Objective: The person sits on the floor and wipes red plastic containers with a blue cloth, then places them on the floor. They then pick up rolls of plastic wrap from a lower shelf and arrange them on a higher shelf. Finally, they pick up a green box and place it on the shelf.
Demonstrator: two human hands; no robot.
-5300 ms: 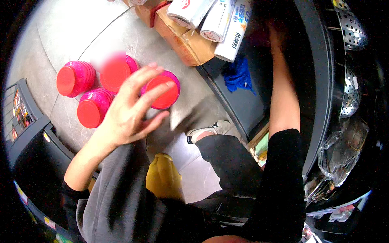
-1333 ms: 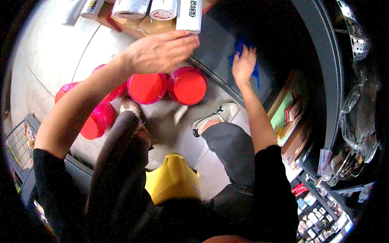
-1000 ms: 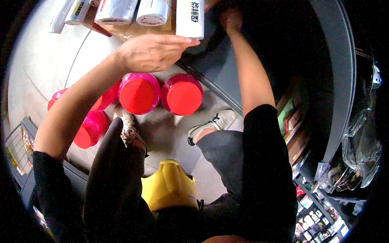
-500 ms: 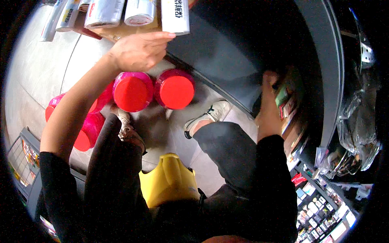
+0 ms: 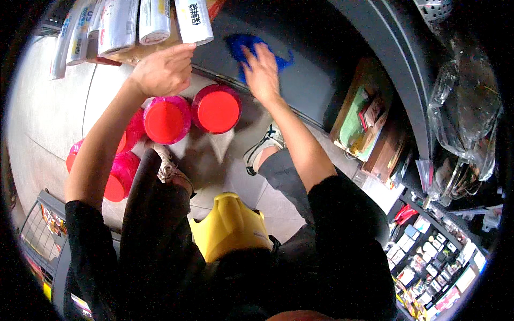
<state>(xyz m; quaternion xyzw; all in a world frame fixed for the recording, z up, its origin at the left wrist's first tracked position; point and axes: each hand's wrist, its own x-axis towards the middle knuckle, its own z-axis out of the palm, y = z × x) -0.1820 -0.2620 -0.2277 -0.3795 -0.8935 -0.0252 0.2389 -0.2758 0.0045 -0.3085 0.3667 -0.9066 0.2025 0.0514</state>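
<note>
My left hand is closed at the near edge of an open brown cardboard box, its index finger stretched along the edge. Several white plastic-wrapped rolls lie in the box, and a white carton with black lettering is just beyond my fingertip. My right hand presses a crumpled blue cloth onto a dark grey shelf. The cloth sticks out past my fingers, which partly cover it.
Pink jars with red lids stand on the tiled floor between my feet and the shelf. A yellow stool is under me. Papers and a green tray stand at the shelf's right end; clear plastic packs hang beyond.
My right hand has swept left from the shelf's dark right end to its middle, and the blue cloth now shows under it. My left hand stays at the box edge. The view has shifted right.
</note>
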